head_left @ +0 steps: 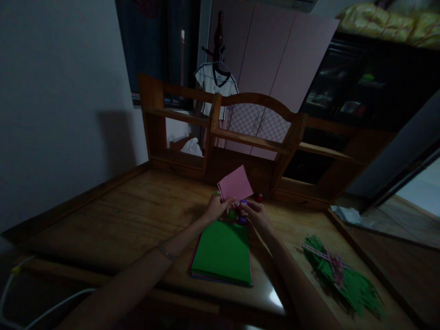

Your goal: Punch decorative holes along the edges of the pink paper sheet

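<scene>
My left hand (215, 208) pinches the lower edge of a pink sheet (236, 184) that has a row of punched holes along its left side. Close beside it, my right hand (256, 213) has its fingers pressed together near a small red piece (237, 206); what exactly they grip is too small to tell. Small purple pieces (242, 220) and a green one (232, 214) show between and below the hands. Just in front of the hands, a stack of coloured sheets with a green one (222, 252) on top lies on the wooden desk (137, 215).
Green and pink cut paper strips (343, 270) lie in a heap at the right. Another small red piece (260, 197) stands behind my right hand. A wooden shelf unit (250, 138) runs along the desk's back. White cables (58, 302) hang at the lower left.
</scene>
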